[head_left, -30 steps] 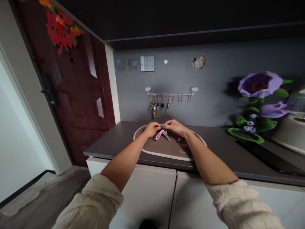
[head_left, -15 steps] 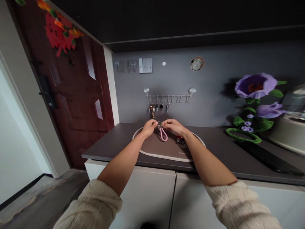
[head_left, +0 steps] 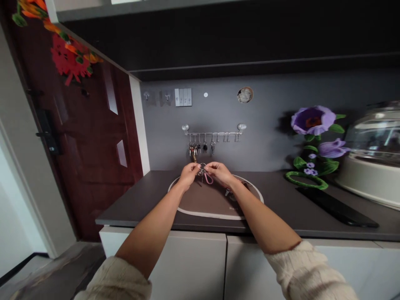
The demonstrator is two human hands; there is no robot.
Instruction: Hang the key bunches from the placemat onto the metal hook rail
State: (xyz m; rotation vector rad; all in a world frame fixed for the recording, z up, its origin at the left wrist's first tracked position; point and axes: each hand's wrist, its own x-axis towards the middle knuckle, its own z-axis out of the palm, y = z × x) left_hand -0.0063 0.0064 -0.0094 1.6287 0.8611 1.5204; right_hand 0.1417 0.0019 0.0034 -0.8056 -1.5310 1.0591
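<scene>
Between my two hands, above a brown oval mat (head_left: pixel 203 204), hangs a key ring (head_left: pixel 203 165) with keys and a pink strap (head_left: pixel 208 179). My left hand (head_left: pixel 189 174) pinches the ring from the left. My right hand (head_left: pixel 219 172) pinches it from the right, with the pink strap hanging beside its fingertips. Other keys (head_left: pixel 228 192) lie on the mat, partly covered by my right forearm. Behind my hands a hook rail (head_left: pixel 215 133) on the wall carries several bunches of keys (head_left: pixel 194 149) on its left half; bare hooks show on its right half.
A purple fabric flower (head_left: pixel 314 121) with a green base stands on the dark counter (head_left: pixel 125 204) at the right. By it lie a black flat object (head_left: pixel 339 207) and a white appliance with a clear top (head_left: pixel 368 175). A dark cabinet (head_left: pixel 218 46) overhangs the counter.
The view has tilted up and shifted right. Both hands still hold the ring; the pink strap now hangs nearer the right hand, and a key shows below the ring.
</scene>
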